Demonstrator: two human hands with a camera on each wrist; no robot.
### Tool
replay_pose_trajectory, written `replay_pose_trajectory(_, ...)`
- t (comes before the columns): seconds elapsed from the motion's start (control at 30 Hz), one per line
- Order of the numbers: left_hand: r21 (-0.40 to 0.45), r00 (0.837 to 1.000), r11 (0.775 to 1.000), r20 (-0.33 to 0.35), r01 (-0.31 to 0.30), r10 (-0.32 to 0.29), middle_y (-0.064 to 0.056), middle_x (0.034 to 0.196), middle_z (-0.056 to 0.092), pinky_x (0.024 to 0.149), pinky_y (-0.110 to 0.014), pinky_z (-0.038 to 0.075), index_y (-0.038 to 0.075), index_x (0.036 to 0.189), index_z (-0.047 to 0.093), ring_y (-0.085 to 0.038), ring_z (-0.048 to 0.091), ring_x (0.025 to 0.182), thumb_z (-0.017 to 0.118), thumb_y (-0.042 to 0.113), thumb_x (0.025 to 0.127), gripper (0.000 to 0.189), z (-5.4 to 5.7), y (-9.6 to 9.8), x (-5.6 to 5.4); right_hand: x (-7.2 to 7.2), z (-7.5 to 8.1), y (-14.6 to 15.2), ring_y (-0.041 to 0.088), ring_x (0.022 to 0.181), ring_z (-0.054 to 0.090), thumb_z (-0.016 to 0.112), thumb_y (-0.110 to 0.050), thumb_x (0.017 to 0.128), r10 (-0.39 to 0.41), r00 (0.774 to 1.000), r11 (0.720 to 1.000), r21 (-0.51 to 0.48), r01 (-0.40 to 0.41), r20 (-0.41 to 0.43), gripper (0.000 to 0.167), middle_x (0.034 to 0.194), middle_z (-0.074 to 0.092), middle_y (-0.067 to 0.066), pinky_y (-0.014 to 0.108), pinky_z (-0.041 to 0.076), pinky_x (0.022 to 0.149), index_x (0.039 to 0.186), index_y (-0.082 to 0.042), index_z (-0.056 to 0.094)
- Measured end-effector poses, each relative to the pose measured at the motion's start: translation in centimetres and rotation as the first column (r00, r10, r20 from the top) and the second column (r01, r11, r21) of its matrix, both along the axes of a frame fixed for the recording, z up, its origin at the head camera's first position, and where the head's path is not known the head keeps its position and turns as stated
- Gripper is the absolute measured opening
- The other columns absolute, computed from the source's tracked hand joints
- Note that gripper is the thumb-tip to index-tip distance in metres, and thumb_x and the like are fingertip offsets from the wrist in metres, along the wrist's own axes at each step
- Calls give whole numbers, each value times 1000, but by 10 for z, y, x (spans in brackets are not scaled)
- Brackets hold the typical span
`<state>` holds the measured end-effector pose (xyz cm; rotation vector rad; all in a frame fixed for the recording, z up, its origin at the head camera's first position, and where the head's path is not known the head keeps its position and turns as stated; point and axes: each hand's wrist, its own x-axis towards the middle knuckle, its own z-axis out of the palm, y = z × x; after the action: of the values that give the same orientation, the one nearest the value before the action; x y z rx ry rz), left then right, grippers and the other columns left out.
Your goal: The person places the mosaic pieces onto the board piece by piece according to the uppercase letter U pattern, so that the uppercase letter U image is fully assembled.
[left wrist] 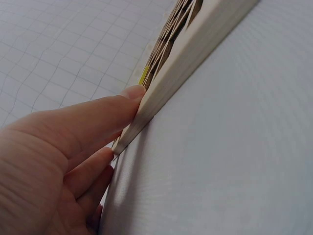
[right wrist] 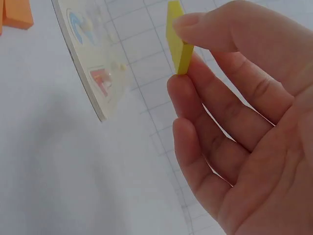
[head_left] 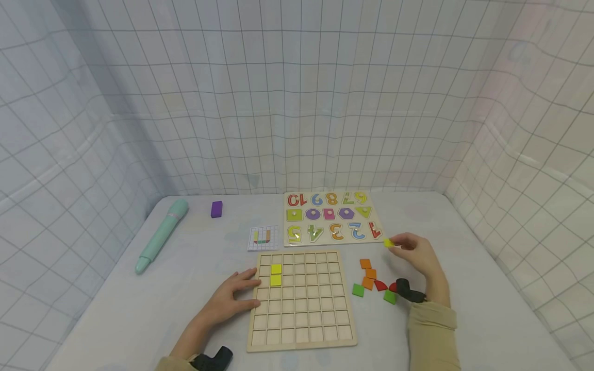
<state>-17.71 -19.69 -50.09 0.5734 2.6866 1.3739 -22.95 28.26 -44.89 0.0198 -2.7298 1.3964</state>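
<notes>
A wooden grid board (head_left: 301, 346) lies on the table, and two yellow square tiles (head_left: 276, 274) sit in cells near its upper left. My left hand (head_left: 230, 299) rests against the board's left side; in the left wrist view the thumb touches the wooden rim (left wrist: 168, 78), fingers loosely extended. Out to the right, above the table, my right hand (head_left: 417, 253) pinches a yellow tile (right wrist: 179, 39) between thumb and fingers. Below that hand lie several orange tiles (head_left: 370, 274), two green tiles (head_left: 358, 290) and two red curved pieces (head_left: 380, 285), one partly hidden by the wrist camera.
Behind the board are a number-and-shape puzzle (head_left: 334, 224) and a small card (head_left: 263, 238) with a coloured grid pattern. Farther left stand a purple block (head_left: 216, 209) and a mint-green wand-shaped object (head_left: 161, 237). Checked cloth walls (head_left: 297, 103) enclose the table.
</notes>
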Motion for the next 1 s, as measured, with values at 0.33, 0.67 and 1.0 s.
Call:
replay_pose_trajectory(0.33,-2,1000,1000,-6,-4,4,-12,143,42,115,-46,11,8,117,66,-33,31,135,78,34,75,51,3,1,1,-3,13,-28,28,99,55,72,-17,82,25,992,999,-19,-27,-127,27,104,65,12,44,48,92,103,-2,65)
replay_pose_trajectory(0.67,-9,1000,1000,-8,-7,7,-12,143,43,115,-44,11,8,117,66,-33,32,135,79,33,74,52,3,1,2,-3,32,-60,28,96,59,74,-13,81,68,979,993,-83,-85,-190,26,104,65,12,36,52,87,104,-3,66)
replay_pose_trajectory(1.0,-8,1000,1000,-4,-4,4,-12,143,43,115,-45,11,8,117,66,-33,31,135,78,34,75,51,4,1,2,-1,38,-102,28,95,60,74,-10,81,155,940,976,-97,-193,-304,23,104,66,9,44,52,88,102,-4,66)
